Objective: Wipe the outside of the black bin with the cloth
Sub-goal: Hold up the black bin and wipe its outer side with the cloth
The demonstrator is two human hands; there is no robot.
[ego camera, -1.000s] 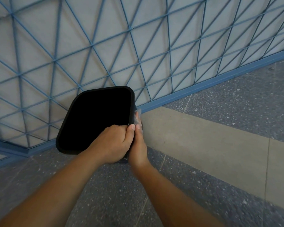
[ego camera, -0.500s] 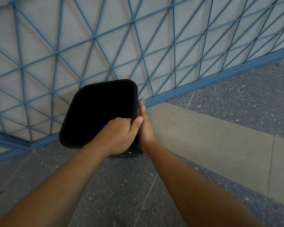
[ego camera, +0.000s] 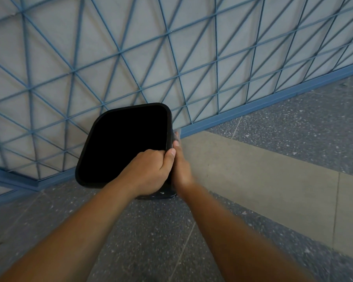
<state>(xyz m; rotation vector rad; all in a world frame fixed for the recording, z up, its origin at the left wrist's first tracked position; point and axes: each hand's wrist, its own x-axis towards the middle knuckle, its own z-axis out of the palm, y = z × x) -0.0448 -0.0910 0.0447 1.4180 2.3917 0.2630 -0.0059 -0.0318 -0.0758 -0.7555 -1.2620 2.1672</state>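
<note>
Head view, bin: black plastic bin w/ rounded-square mouth (ego camera: pixel 128 143) sits on the speckled grey stone floor (ego camera: pixel 155 237), just left of frame centre, mouth tipped toward the camera; inside reads pure black.
Head view, backdrop: blue wire lattice fence over a pale wall (ego camera: pixel 171 58) runs from 9 o'clock to 2 o'clock behind the bin; bin's far rim is close to its blue base rail, contact can't be told.
Head view, floor strip: plain beige concrete band (ego camera: pixel 263 174) at 3 o'clock of the bin.
Head view, cloth: thin pale, near see-through cloth (ego camera: pixel 176 133) pokes out at the bin's right wall, at 2 o'clock of the right hand; blurred, probably pressed to the outer wall, but most of it is hidden.
Risk 1: bin could tip or skid toward the fence; cause = sideways wiping push on a tilted, light-looking bin if the rim hold slackens.
Risk 2: cloth could bunch or slip out; cause = only a small part seems pinned under the fingers.
Risk 3: near and left walls could get missed; cause = wiping is only at the right wall.
Left hand (ego camera: pixel 151 171): fingers curled tight over the near-right rim corner, thumb along the outside; clamped on the bin.
Right hand (ego camera: pixel 180 165): flat and narrow against the right outer wall, fingers pointing to 12 o'clock, cloth at the fingertips; closed onto it as far as the blur shows.
</note>
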